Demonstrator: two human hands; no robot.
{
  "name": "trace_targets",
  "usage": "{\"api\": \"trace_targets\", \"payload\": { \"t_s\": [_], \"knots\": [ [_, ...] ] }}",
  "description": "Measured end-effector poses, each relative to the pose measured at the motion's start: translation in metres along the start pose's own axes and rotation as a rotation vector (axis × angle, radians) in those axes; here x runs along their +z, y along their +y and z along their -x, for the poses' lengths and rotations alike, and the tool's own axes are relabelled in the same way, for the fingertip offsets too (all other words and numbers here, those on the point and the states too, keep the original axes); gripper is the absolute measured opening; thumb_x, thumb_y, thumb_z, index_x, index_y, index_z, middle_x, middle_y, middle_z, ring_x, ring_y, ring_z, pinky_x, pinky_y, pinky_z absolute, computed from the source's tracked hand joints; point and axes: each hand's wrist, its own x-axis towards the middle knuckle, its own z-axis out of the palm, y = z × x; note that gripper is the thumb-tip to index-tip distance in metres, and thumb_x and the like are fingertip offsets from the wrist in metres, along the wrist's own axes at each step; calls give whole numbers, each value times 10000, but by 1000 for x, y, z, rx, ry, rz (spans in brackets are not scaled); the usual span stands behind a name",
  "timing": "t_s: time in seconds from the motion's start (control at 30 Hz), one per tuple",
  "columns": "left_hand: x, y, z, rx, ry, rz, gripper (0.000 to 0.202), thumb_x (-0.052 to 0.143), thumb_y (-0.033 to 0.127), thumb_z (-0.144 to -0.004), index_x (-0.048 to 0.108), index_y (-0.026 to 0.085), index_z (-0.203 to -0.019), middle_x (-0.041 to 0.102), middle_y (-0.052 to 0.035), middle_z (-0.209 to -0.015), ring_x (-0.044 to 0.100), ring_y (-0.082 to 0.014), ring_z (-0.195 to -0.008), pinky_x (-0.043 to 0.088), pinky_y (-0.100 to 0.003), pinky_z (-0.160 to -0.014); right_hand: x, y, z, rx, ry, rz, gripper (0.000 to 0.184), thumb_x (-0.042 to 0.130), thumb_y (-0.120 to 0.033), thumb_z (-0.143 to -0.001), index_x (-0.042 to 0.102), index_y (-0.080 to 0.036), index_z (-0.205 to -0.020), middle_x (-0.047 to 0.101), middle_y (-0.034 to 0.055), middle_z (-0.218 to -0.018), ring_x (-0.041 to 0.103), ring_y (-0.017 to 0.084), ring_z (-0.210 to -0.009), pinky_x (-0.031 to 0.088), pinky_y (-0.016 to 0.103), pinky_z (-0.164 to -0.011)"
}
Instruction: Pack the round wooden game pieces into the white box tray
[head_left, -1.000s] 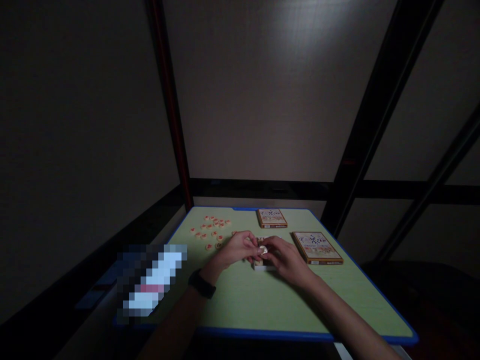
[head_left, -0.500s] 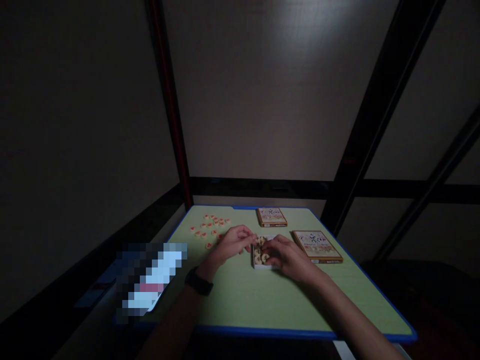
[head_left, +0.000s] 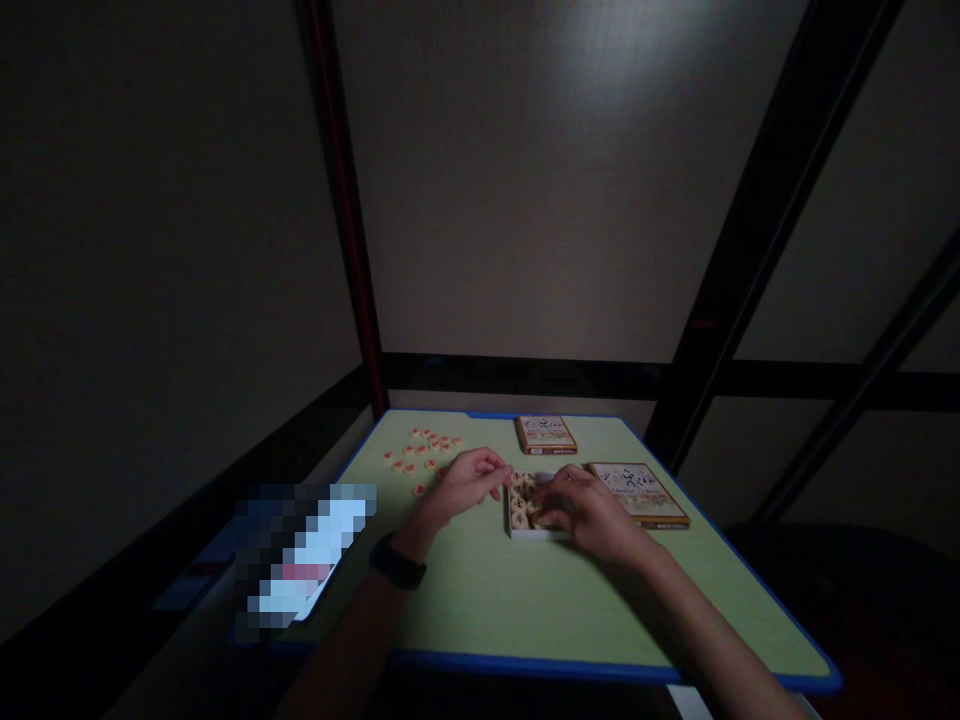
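Note:
A small white box [head_left: 519,527] filled with round pale game pieces [head_left: 523,497] lies in the middle of a green table [head_left: 480,600]. My right hand [head_left: 592,512] rests on the box's right side, fingers curled over the pieces. My left hand [head_left: 466,485] sits just left of the box, its fingers pinched together; what they hold is too small to see. A dark watch [head_left: 397,562] is on my left wrist.
Several loose round pieces with red marks [head_left: 420,450] lie at the table's far left. Two printed orange-edged boxes lie flat, one at the far middle [head_left: 546,434], one at the right [head_left: 639,492]. The table has a blue rim [head_left: 525,668]. Dark frame bars [head_left: 345,210] stand behind.
My hands, joined over the box a second ago, have parted. The left hand moved left, the right hand shifted right onto the box's side, and the pieces in the box now show.

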Motion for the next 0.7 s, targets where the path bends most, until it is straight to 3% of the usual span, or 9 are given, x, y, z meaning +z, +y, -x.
{"api": "trace_targets", "payload": {
  "t_s": [0.17,0.23,0.3,0.47,0.7],
  "knots": [
    [-27,-1,-5,39,233,-182,243,652,399,-788,593,168,-738,708,-40,-710,622,-132,-592,442,-218,-533,-5,3,-1,145,-55,70,139,629,-119,-823,717,-189,-905,673,64,-873,624,201,-816,458,306,-754],
    [-40,0,-2,-1,378,-434,199,593,352,-839,624,174,-757,719,-42,-739,649,-152,-663,462,-238,-602,-6,1,-1,168,-92,103,171,604,-97,-818,725,-191,-896,686,65,-864,626,199,-807,444,292,-743],
    [-50,3,3,-69,427,-729,191,547,319,-876,662,187,-803,738,-46,-804,671,-174,-765,467,-258,-680,-5,-2,-2,171,-125,110,216,591,-69,-799,733,-194,-904,703,65,-877,632,192,-805,437,275,-734],
    [-56,5,16,-194,238,-1147,182,549,292,-883,704,199,-903,736,-75,-1008,660,-223,-988,472,-293,-816,0,-2,-3,92,-185,79,254,576,-36,-771,750,-200,-858,738,48,-858,653,184,-812,428,250,-720],
    [-58,-14,24,-153,153,-1214,254,574,333,-890,694,171,-1044,685,-115,-1157,621,-243,-1099,455,-337,-939,2,0,-3,20,-199,17,268,576,-74,-796,776,-217,-902,768,35,-891,677,187,-837,453,262,-757]
  ]
}}
